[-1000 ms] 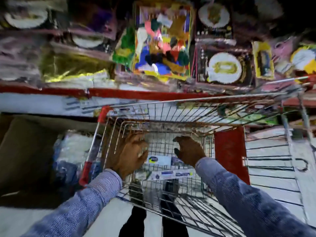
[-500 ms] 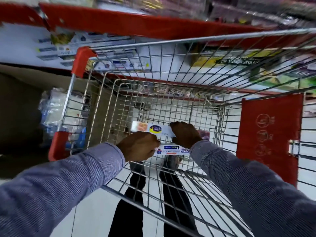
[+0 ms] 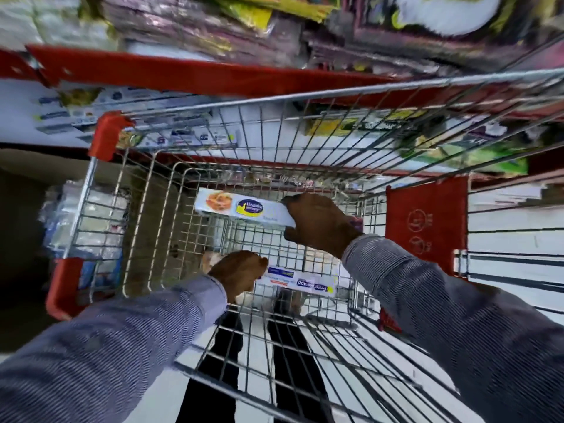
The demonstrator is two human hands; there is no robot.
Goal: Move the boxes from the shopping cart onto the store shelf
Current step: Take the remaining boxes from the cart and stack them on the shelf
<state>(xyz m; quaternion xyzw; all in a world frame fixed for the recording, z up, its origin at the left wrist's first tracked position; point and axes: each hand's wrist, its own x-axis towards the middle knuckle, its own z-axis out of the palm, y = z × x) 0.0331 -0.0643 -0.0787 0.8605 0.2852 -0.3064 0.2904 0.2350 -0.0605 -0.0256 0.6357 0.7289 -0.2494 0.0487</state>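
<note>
Inside the wire shopping cart [image 3: 143, 209], my right hand [image 3: 320, 224] grips the right end of a long white box [image 3: 241, 207] with a food picture and a blue-yellow logo, lifted above the cart floor. Lower down, my left hand [image 3: 241, 273] is closed on the left end of a second long white box [image 3: 302, 283] with blue lettering, lying near the cart bottom. Ahead is the store shelf [image 3: 183, 73] with a red front edge; similar white boxes [image 3: 183, 137] lie on the level below it.
Shiny packaged goods [image 3: 213, 22] crowd the upper shelf. The cart has red corner guards [image 3: 106, 135] and a red child-seat flap [image 3: 427, 224] at right. A brown carton with plastic-wrapped packs [image 3: 61, 215] stands left of the cart. My legs show through the cart's bottom.
My right hand has lifted the logo box up and away from the lower box. My left hand stays low on the second box. The view tilted up toward the shelf.
</note>
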